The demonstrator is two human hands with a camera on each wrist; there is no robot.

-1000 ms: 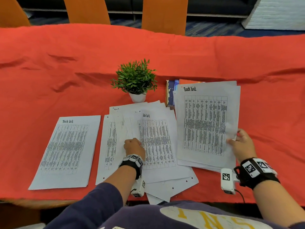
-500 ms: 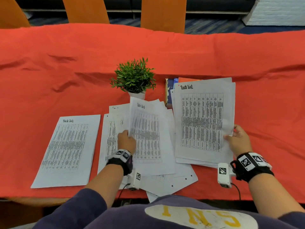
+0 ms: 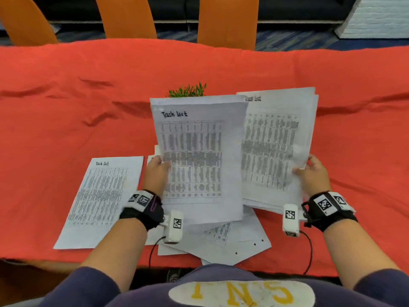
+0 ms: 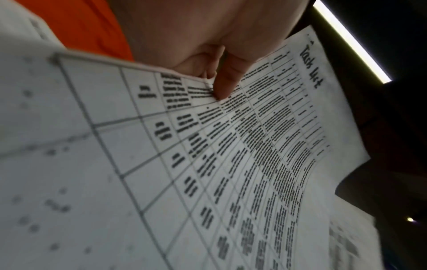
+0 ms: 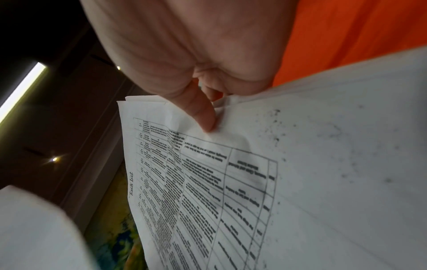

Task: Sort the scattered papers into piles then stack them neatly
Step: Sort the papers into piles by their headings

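Note:
My left hand (image 3: pixel 157 168) pinches the left edge of a printed "Task list" sheet (image 3: pixel 199 160) and holds it raised over the table; the left wrist view shows the thumb (image 4: pixel 225 82) pressed on that sheet (image 4: pixel 254 146). My right hand (image 3: pixel 309 171) grips the right edge of a thick paper stack (image 3: pixel 274 147), tilted up off the cloth, with the thumb (image 5: pixel 203 113) on the top page (image 5: pixel 208 182). Another "Task list" pile (image 3: pixel 99 200) lies flat at the left. Loose papers (image 3: pixel 228 240) lie scattered under the raised sheet near the front edge.
A red cloth (image 3: pixel 66 107) covers the table. A small green plant (image 3: pixel 188 90) stands behind the raised sheet, mostly hidden. Orange chair backs (image 3: pixel 228 21) line the far side. The table's front edge runs just under the scattered papers.
My left hand has lifted one sheet off the scattered papers and raised it toward the right. My right hand has tilted its stack higher off the cloth.

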